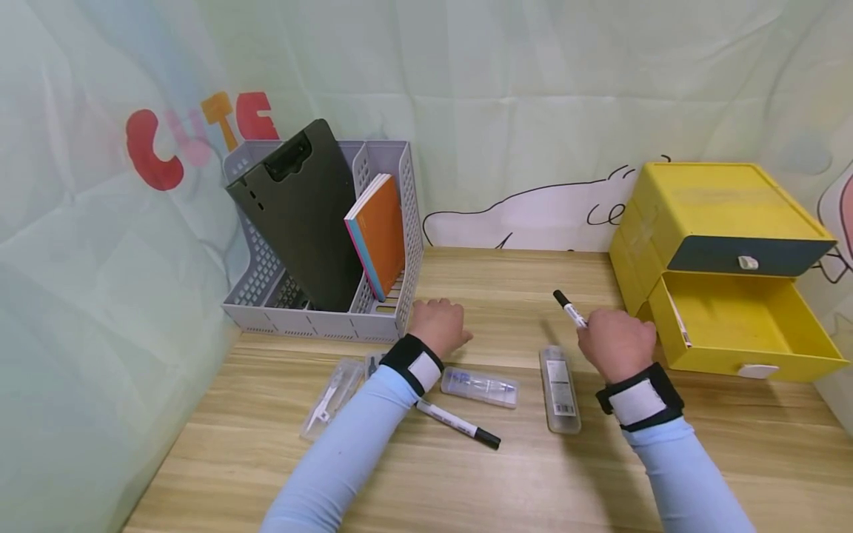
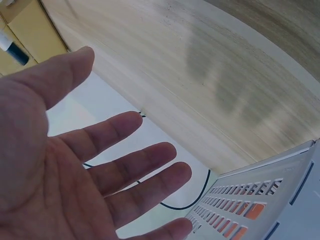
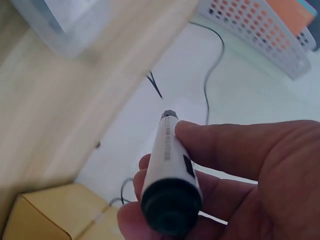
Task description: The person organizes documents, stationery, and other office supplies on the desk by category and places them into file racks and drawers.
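My right hand [image 1: 618, 346] pinches a white marker pen [image 3: 167, 150] with dark ends between thumb and fingers, in front of the pulled-out yellow drawer [image 1: 766, 314]. Its black cap points up and left in the head view. My left hand [image 1: 437, 326] hovers by the grey organizer's near right corner; in the left wrist view its fingers [image 2: 145, 165] are spread and hold nothing. Below it on the table lie a second marker pen [image 1: 460, 426] with a black cap and a clear case [image 1: 478, 387] with bluish contents. Another clear case [image 1: 560, 389], bearing a barcode label, lies left of my right hand.
The grey organizer [image 1: 320, 326] at back left holds a black clipboard [image 1: 306, 215] and an orange-covered book [image 1: 383, 237]. A clear case with white contents [image 1: 331, 400] lies before it, partly beside my left forearm. A yellow drawer box [image 1: 726, 196] stands at back right.
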`<move>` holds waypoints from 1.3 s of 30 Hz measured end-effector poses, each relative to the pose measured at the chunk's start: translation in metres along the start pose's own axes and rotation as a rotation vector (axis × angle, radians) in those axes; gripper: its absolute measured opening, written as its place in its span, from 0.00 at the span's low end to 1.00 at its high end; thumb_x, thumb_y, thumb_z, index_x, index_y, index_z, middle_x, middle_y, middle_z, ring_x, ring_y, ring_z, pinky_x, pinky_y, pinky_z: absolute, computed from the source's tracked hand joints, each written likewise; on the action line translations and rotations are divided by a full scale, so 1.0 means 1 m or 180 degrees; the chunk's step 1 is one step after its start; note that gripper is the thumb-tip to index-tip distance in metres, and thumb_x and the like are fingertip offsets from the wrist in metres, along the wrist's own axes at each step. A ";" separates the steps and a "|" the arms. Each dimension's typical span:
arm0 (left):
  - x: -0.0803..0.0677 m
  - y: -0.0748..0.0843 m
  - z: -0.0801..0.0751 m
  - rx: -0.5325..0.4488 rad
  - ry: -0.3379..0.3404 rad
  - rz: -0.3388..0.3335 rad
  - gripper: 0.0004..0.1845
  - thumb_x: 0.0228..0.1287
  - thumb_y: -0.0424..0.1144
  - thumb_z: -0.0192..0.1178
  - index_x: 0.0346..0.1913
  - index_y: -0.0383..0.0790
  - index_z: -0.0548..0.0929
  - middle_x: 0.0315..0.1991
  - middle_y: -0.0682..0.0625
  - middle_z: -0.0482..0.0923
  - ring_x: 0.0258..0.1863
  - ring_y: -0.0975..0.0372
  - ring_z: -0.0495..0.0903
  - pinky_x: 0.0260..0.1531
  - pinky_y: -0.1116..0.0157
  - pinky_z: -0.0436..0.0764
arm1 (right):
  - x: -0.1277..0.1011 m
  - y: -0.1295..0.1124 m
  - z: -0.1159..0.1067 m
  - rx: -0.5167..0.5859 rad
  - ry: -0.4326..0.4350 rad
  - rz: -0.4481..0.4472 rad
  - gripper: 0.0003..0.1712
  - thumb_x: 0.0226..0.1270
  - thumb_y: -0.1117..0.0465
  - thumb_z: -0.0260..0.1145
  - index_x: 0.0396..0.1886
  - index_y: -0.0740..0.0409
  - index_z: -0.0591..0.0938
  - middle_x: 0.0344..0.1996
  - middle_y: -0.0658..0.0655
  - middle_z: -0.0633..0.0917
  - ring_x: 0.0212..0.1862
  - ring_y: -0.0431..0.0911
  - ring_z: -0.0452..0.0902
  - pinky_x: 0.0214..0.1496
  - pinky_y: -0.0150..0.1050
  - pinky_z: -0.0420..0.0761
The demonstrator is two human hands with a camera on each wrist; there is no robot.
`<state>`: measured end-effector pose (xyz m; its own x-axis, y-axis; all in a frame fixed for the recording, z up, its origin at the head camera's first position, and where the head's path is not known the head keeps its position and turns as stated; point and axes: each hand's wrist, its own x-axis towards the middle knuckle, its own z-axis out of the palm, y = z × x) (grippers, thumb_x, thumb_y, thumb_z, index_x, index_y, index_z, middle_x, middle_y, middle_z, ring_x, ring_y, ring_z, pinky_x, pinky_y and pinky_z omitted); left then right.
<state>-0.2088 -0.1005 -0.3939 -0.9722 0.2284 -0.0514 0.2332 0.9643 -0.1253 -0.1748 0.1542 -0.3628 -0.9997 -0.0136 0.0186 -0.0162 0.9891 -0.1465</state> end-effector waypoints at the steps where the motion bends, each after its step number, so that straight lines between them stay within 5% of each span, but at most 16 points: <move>1: 0.000 0.000 0.000 0.0000 -0.0011 -0.0003 0.26 0.64 0.61 0.63 0.50 0.42 0.86 0.43 0.45 0.84 0.45 0.53 0.82 0.50 0.48 0.77 | -0.001 0.002 -0.003 0.0041 -0.0003 0.0009 0.22 0.68 0.58 0.61 0.14 0.62 0.76 0.12 0.57 0.72 0.19 0.54 0.71 0.27 0.51 0.70; 14: 0.002 0.003 -0.001 -0.0035 -0.0095 0.0002 0.26 0.64 0.60 0.63 0.51 0.42 0.86 0.44 0.45 0.84 0.47 0.52 0.81 0.51 0.48 0.76 | -0.010 0.051 -0.046 0.0421 0.0161 0.0300 0.22 0.72 0.52 0.57 0.23 0.62 0.82 0.14 0.56 0.72 0.20 0.53 0.69 0.23 0.47 0.64; 19: 0.003 0.004 -0.001 -0.0042 -0.0103 0.0012 0.25 0.64 0.60 0.63 0.50 0.42 0.86 0.44 0.45 0.84 0.47 0.52 0.82 0.51 0.47 0.76 | -0.016 0.072 -0.055 0.0459 0.0055 0.0505 0.25 0.72 0.50 0.53 0.18 0.58 0.81 0.13 0.55 0.71 0.20 0.52 0.69 0.22 0.45 0.64; 30: 0.005 0.007 -0.001 -0.0086 -0.0201 0.0013 0.26 0.64 0.60 0.63 0.51 0.42 0.86 0.44 0.44 0.83 0.46 0.52 0.81 0.52 0.47 0.75 | -0.024 0.102 -0.060 0.0399 0.0034 0.0725 0.27 0.68 0.54 0.50 0.07 0.56 0.72 0.10 0.52 0.69 0.19 0.50 0.66 0.22 0.40 0.60; 39: 0.008 0.008 0.002 -0.0089 -0.0272 0.0026 0.26 0.64 0.60 0.62 0.51 0.42 0.86 0.46 0.45 0.84 0.48 0.51 0.81 0.54 0.46 0.74 | -0.023 0.117 -0.060 0.0226 -0.0108 0.1066 0.30 0.70 0.51 0.51 0.12 0.65 0.77 0.12 0.57 0.73 0.21 0.53 0.69 0.25 0.44 0.66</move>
<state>-0.2145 -0.0911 -0.3974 -0.9647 0.2250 -0.1370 0.2391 0.9662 -0.0968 -0.1524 0.2787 -0.3211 -0.9497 0.3040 -0.0748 0.3130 0.9268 -0.2074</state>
